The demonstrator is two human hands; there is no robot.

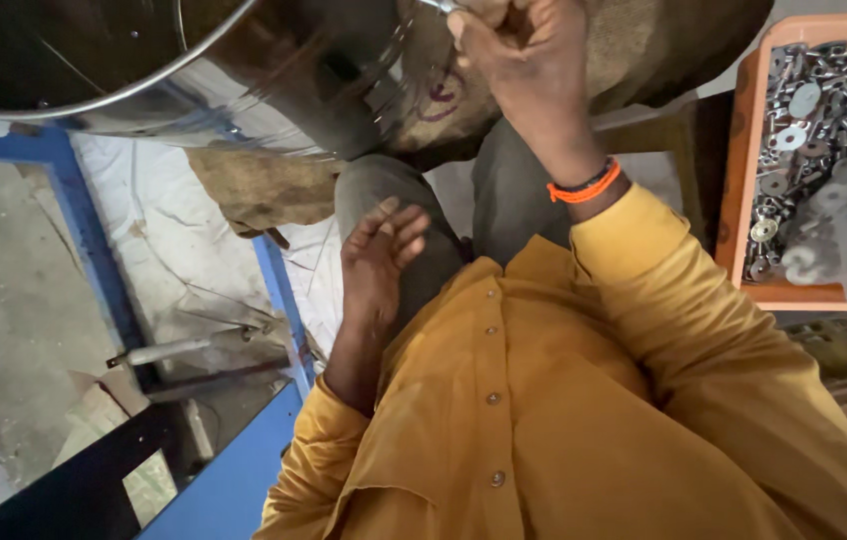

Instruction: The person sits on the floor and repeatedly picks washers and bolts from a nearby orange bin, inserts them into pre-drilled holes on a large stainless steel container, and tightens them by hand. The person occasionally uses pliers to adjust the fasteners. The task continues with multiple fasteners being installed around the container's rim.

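A blue metal frame (279, 290) carries a white sheet (159, 225), and a piece of brown sackcloth (259, 185) lies on the sheet near the frame's inner edge. A big shiny steel drum (244, 70) rests over the sackcloth. At the right edge an orange tray (739, 200) holds small metal parts (824, 110).

Blue metal frame (84, 225), concrete floor (4, 300)

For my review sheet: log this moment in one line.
right hand: gripping small metal piece at steel drum | left hand: empty, on knee | orange crate: metal parts
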